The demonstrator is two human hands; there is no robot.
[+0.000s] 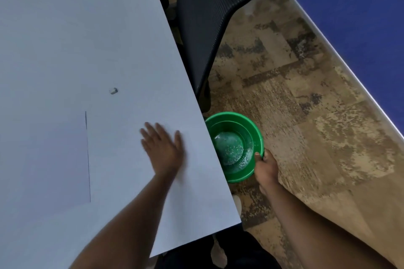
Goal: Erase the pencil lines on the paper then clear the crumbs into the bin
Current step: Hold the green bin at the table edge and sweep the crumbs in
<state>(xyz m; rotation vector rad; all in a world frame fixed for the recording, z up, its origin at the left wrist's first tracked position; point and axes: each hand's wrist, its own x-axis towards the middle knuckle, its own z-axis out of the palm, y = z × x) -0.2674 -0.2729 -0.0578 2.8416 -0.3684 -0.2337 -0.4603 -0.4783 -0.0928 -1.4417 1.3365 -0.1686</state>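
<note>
**A:** Any writing, brand or label in front of you?

**B:** None that can be read. The paper (43, 155) lies flat on the white tabletop (65, 28), and all you can make out of it is one dark, straight edge down its right side. Whether pencil lines remain on it, I cannot tell.

**A:** Count things for me.

**B:** One sheet of paper. One small eraser (113, 91), lying alone on the tabletop above the sheet and well apart from both of your hands. One green bin (251, 172), round, down at the tabletop's right edge and partly tucked beneath it. One black mesh chair (203, 28) beyond the bin, standing on the mottled brown carpet (306, 94). A blue wall (360, 17) runs along the far right.

**A:** And the crumbs?

**B:** Many pale crumbs (231, 149) lie scattered over the bin's bottom, too small to count.

**A:** My hands?

**B:** Your left hand (162, 148) lies palm down on the tabletop near its right edge, between the paper and the bin, fingers (148, 129) straight and spread, grasping nothing; it is blurred. Your right hand (265, 168) grips the bin's near rim, its thumb hooked inside the rim and the rest of the hand outside.
</note>
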